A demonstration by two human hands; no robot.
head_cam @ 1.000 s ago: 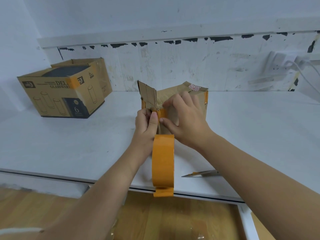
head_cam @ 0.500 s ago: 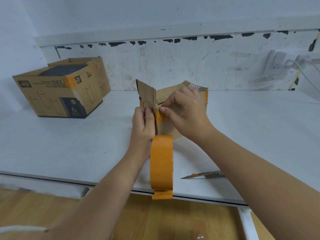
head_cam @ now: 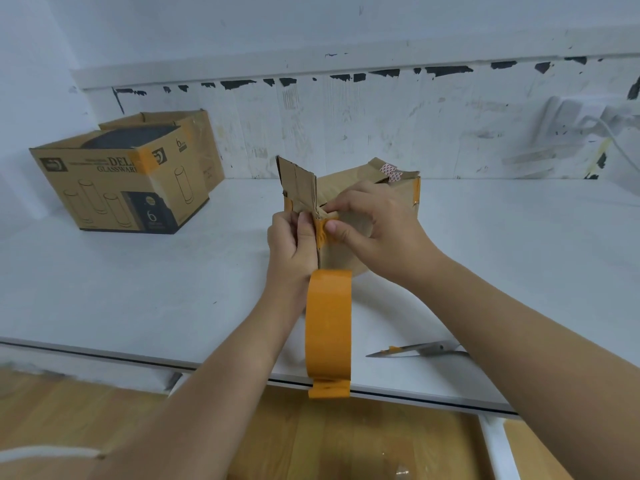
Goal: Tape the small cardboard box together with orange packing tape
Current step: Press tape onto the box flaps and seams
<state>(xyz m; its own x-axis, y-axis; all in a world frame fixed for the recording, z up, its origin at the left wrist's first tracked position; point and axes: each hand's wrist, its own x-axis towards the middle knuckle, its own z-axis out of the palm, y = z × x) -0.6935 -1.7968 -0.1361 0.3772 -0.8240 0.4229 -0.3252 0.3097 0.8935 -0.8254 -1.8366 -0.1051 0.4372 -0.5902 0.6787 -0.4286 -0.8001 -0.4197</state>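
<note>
Small cardboard box (head_cam: 360, 237) remains half-taped: left hand (head_cam: 291, 242) and right hand (head_cam: 375, 225) pinch its near corner's crumpled orange tape strip (head_cam: 320, 232); 12-o'clock flap (head_cam: 298, 178) stands unsealed.

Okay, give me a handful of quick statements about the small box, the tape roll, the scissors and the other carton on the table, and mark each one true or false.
1. Both hands pinch at the near corner of the small cardboard box. True: the left hand and the right hand meet at a crumpled bit of orange tape there.
2. The orange tape roll lies flat on its side. False: it stands on edge, nearer the camera than the box.
3. The scissors are held in the right hand. False: they lie on the white table, near its front edge.
4. A glassware carton sits at the far left. True.
</note>
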